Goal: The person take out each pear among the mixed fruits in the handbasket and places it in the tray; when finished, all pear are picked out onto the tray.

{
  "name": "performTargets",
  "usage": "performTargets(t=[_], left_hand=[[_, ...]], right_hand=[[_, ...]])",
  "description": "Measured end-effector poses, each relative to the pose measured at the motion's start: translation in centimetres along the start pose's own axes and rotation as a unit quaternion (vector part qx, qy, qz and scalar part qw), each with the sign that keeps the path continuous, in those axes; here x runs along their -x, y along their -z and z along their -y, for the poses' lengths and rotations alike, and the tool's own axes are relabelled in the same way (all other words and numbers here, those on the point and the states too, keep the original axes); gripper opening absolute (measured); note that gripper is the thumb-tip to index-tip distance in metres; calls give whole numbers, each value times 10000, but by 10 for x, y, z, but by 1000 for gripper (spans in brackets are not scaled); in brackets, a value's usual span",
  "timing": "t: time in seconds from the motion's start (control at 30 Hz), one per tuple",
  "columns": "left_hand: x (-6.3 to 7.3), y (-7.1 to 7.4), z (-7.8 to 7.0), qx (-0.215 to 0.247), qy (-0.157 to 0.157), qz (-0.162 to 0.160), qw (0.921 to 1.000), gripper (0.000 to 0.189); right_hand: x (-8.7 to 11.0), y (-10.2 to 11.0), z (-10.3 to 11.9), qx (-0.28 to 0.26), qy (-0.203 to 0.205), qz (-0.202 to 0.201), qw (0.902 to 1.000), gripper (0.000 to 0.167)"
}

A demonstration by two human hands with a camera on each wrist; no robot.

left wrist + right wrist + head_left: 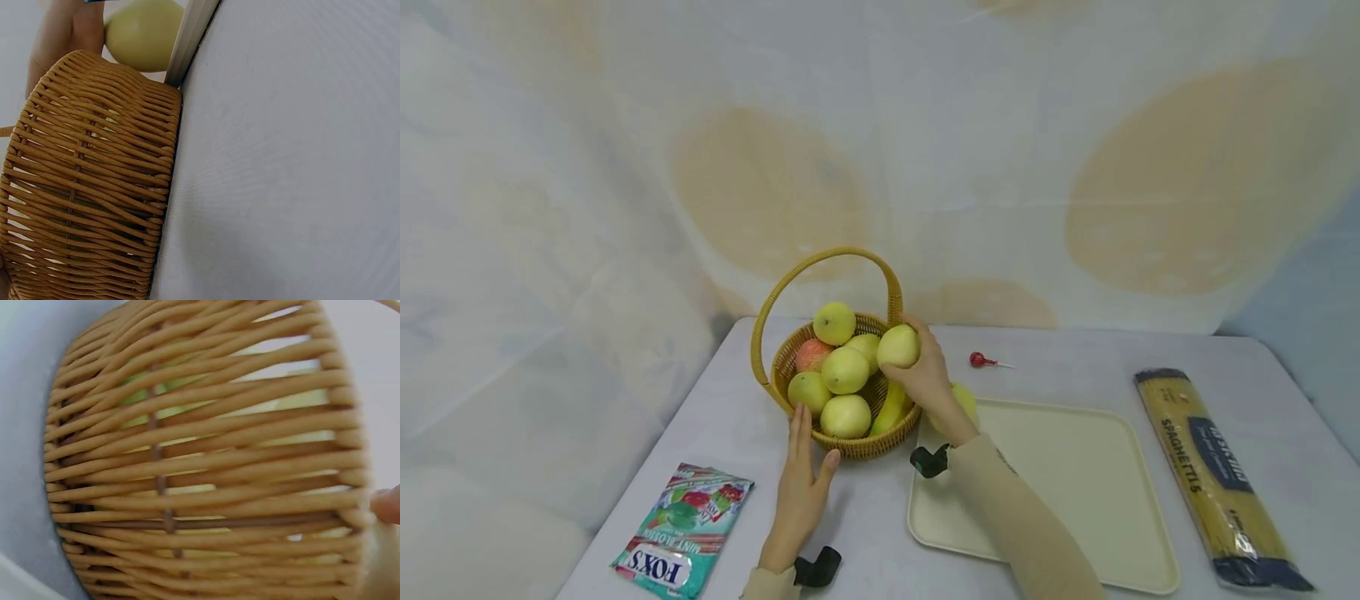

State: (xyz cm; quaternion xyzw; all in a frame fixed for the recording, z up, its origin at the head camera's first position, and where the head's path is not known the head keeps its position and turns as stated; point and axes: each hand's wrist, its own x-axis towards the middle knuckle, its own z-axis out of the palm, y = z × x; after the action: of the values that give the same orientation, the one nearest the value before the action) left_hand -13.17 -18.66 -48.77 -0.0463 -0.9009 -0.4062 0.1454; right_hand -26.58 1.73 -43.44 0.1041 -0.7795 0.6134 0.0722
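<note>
A woven basket (861,447) with a tall arched handle stands on the table, holding several yellow-green pears (846,370), a red apple (812,356) and a banana (891,408). At the basket's right rim, below the handle's base, my right hand (925,371) grips a yellow-green pear (898,347) between thumb and fingers. My left hand (803,483) has its fingers straight, with the fingertips against the basket's front left rim. Another pear (144,34) sits on the tray's left side, partly hidden behind the right forearm in the head view. Basket weave (206,450) fills most of the right wrist view.
A cream tray (1075,483) lies right of the basket, partly under the right forearm. Behind it is a red lollipop (977,359). A spaghetti pack (1217,475) lies at the far right, and a Fox's candy bag (685,529) at the front left. A cloth backdrop hangs behind.
</note>
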Motion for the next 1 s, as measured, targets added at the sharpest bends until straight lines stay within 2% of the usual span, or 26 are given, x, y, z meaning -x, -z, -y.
performTargets(t=[0.23,0.43,0.6,0.7,1.0], left_hand=[[1,0,1,-109,44,33,9999,76],[-1,3,3,-161,20,-10,9999,76],[-2,2,5,-154,-27,-32,9999,76],[-2,1,6,-183,-62,-39,9998,75],[-1,3,7,-231,-86,2,9997,74]], right_hand=[[9,19,6,-252,58,-156,9995,83],[15,26,12,-627,9,-223,9978,82],[19,32,18,-480,129,-338,9982,83],[21,40,17,-442,144,-435,9980,84],[35,69,7,-808,104,-567,9951,83]])
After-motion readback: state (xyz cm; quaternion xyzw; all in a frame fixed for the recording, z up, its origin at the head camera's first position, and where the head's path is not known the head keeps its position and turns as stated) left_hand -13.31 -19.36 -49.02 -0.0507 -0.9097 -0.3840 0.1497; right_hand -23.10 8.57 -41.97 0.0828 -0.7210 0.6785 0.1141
